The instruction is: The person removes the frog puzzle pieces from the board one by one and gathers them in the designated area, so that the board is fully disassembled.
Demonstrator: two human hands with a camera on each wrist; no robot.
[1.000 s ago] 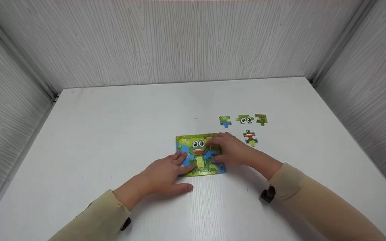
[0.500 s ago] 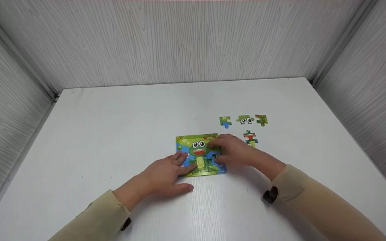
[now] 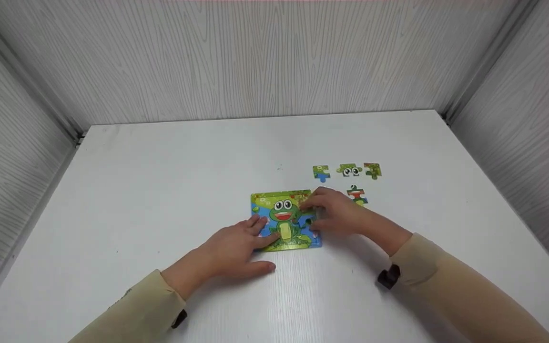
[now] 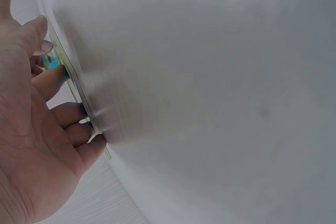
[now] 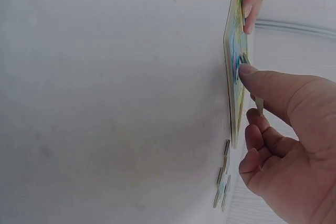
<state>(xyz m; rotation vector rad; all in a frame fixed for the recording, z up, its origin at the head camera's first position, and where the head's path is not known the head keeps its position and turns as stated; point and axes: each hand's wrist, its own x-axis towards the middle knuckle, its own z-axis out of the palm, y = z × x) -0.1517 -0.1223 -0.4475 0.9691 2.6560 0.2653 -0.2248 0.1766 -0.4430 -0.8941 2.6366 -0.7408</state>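
Note:
A frog jigsaw puzzle in a shallow tray (image 3: 279, 193) lies flat on the white table. My left hand (image 3: 234, 250) rests on its lower left part, fingers stretched over the picture and thumb out on the table side. At the puzzle's right side, my right hand (image 3: 339, 212) pinches a puzzle piece (image 5: 260, 106) between thumb and fingers. In the right wrist view the piece stands tilted up from the picture, its lower end close to the puzzle surface. A dark gap shows beside the frog under the right fingertips. Most of the held piece is hidden by the hand.
Beyond the right hand lie several loose pieces: a green and blue one (image 3: 321, 173), one with frog eyes (image 3: 349, 170), a green corner-like one (image 3: 372, 170) and one with a red mouth (image 3: 357, 193). White wood-grain panels (image 3: 274, 57) enclose the table.
My right hand has shifted slightly to the right, and the piece under its fingers now shows tilted with more of the gap below it visible. The left hand has stayed in place.

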